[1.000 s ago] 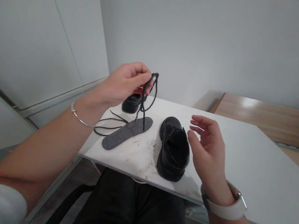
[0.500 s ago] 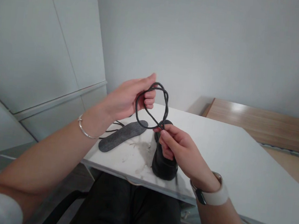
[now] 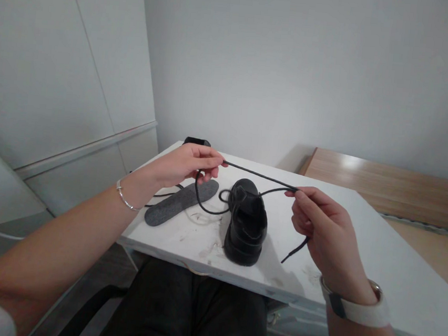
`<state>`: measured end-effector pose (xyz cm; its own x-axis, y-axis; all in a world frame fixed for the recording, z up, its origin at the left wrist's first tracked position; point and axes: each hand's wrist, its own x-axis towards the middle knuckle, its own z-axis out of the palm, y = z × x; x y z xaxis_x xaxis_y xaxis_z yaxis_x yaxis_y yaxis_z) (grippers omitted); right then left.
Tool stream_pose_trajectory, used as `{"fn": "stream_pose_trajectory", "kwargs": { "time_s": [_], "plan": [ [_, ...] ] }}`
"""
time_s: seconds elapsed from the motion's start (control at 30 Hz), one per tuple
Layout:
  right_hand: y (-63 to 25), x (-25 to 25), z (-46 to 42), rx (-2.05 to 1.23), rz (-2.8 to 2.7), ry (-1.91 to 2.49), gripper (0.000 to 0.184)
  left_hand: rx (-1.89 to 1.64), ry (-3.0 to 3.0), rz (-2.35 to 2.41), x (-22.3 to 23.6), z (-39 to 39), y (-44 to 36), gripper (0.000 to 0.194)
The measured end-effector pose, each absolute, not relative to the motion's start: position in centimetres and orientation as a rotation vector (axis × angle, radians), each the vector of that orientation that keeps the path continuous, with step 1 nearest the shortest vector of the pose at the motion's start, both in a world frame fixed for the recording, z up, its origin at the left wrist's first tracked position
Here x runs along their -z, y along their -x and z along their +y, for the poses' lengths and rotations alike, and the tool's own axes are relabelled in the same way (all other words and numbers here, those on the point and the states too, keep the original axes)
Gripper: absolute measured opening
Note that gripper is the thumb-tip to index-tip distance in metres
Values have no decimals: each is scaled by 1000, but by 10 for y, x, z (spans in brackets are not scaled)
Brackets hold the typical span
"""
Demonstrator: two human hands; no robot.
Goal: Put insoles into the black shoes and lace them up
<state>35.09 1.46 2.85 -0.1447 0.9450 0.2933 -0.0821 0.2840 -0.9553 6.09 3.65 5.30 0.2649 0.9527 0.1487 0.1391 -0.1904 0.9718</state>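
Black lace spans straight from left hand to right hand, above surface; fingers of both closed, pinching it. Slack droops by shoe near front edge: could snag there if tugged sideways. Lace could slip free if pinch loosens.

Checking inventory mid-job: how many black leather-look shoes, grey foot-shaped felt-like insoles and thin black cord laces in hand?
Shoes: near shoe plus partly hidden far shoe, 2
Insoles: grey insole, 1
Laces in hand: black lace, 1
Total: 4
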Motion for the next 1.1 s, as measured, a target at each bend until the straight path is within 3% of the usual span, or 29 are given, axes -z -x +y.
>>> {"fn": "stream_pose_trajectory", "kwargs": {
  "time_s": [0.33, 0.53, 0.7, 0.93, 1.1],
  "plan": [
    [-317, -41, 8, -1203, -1598, 633, 12, -1168, -2170, 1263, -69, 13, -89, 43],
    [-296, -49, -5, -910, -1885, 592, 17, -890, -2240, 1035, -89, -7, -115, 33],
    [-297, -39, -11, -893, -1782, 664, 15, -838, -2316, 1083, -87, -5, -118, 28],
    [-301, -35, -6, -907, -1498, 673, 9, -1040, -2306, 1160, -84, -6, -120, 20],
    [-310, -42, 11, -999, -1247, 520, 14, -1429, -1973, 920, -88, 13, -115, 16]
  ]
}}
